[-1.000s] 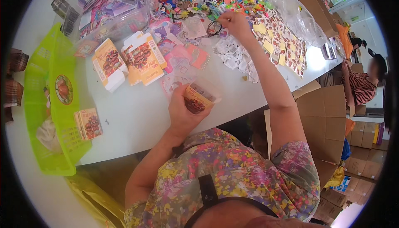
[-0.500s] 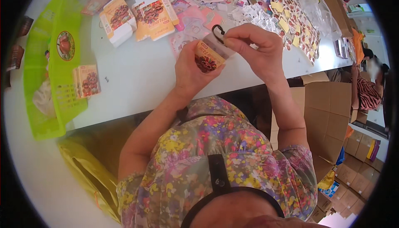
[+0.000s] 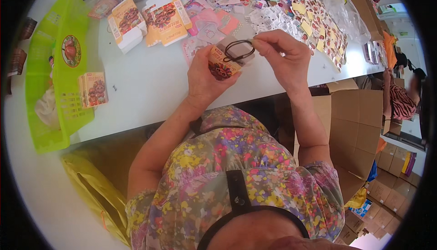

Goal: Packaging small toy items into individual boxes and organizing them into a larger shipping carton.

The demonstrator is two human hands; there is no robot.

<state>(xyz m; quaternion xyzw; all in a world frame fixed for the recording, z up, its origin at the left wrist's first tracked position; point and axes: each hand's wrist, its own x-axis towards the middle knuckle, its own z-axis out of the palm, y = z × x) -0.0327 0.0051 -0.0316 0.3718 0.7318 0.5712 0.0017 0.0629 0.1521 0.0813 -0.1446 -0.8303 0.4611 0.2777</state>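
Observation:
My left hand (image 3: 203, 75) is closed round a small yellow-orange printed box (image 3: 221, 66) with a cartoon picture, tilted above the table edge. A clear plastic flap or sleeve shows at the box's far end. My right hand (image 3: 284, 56) pinches a thin black elastic loop (image 3: 240, 49) between thumb and forefinger. The loop hangs open over the box's far end, and I cannot tell whether it is fastened to it. Left of my hands, a short stack of similar printed boxes (image 3: 94, 89) stands against the green basket.
A lime-green plastic basket (image 3: 43, 99) stands at the left. Flattened and part-folded printed cartons (image 3: 166, 17) lie at the back, near pink packets (image 3: 207, 24). Sticker sheets (image 3: 330, 36) and small colourful pieces cover the far right. A big cardboard box (image 3: 355, 127) is beside me; another person (image 3: 403, 99) is beyond.
The black loop has spread from a bunched strand beside my right fingers into a wide ring over the box. My hands and the box have shifted slightly.

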